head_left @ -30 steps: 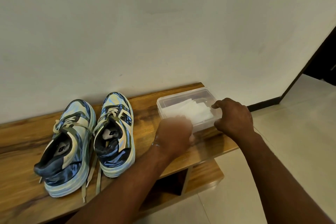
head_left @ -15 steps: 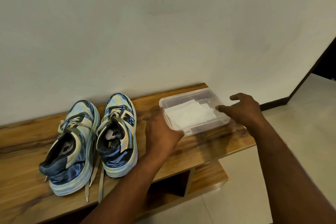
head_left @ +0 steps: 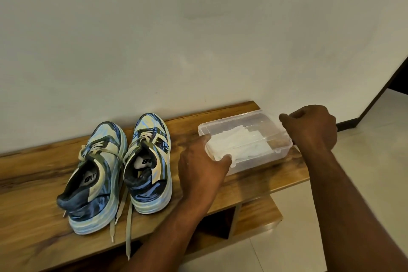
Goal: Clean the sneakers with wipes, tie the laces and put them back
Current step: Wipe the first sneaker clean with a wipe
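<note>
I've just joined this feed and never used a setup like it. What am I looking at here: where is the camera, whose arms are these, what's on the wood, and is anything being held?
There is no machine here. The one picture comes from a wide-angle camera worn on a person's head, looking forward and down, so the two bare arms coming in from below are that person's own.

The surface is a wooden bench against a pale wall. On it stand two blue and cream sneakers side by side, heels toward the camera, with their laces loose and trailing over the front edge. To their right sits a clear plastic box with white wipes inside.

The left hand grips the box's near left corner. The right hand is curled at the box's far right end; whether it grips the edge is hard to tell. No wipe is out yet.
</note>
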### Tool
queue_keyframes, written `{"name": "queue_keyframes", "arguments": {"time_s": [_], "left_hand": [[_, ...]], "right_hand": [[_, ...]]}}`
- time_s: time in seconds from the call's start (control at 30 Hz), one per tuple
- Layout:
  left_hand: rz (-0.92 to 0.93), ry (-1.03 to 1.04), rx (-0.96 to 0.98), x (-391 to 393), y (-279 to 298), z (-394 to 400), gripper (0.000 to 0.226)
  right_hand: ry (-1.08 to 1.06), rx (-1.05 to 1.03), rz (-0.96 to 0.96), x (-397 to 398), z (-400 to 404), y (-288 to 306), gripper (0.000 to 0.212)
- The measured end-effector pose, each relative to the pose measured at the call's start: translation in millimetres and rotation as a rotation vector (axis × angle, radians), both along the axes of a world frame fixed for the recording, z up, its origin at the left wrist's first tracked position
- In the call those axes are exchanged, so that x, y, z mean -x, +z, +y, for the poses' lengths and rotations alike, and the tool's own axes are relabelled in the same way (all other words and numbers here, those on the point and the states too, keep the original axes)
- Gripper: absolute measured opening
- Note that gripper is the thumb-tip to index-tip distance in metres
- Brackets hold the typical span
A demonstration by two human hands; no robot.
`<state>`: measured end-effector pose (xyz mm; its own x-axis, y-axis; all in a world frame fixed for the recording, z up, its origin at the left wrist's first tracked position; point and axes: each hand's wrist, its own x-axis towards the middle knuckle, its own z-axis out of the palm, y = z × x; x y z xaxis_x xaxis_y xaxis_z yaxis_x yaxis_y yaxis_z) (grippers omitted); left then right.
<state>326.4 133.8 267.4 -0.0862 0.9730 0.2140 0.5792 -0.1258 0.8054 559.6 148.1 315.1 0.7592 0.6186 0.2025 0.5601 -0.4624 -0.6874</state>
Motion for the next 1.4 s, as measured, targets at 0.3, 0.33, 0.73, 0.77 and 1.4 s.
{"name": "queue_keyframes", "arguments": {"time_s": [0.3, 0.33, 0.73, 0.77, 1.4], "left_hand": [[-0.066, 0.072, -0.167, 10.7, 35.3, 32.9, 0.039], [-0.086, 0.086, -0.167, 10.3, 36.6, 40.8, 0.041], [-0.025, 0.153, 0.093, -1.0, -14.0, 96.9, 0.034], [-0.031, 0.143, 0.112, -1.5, -15.3, 97.8, 0.03], [0.11, 0.056, 0.084, -2.6, -8.7, 72.2, 0.043]], "right_hand": [[0.072, -0.634, 0.522, 7.1, 17.1, 15.1, 0.038], [0.098, -0.643, 0.559, 7.7, 19.9, 14.3, 0.046], [0.397, -0.058, 0.405, 25.9, 46.2, -26.8, 0.1], [0.417, -0.02, 0.342, 27.2, 44.7, -28.7, 0.092], [0.663, 0.379, -0.198, 29.4, 38.1, -58.3, 0.035]]}}
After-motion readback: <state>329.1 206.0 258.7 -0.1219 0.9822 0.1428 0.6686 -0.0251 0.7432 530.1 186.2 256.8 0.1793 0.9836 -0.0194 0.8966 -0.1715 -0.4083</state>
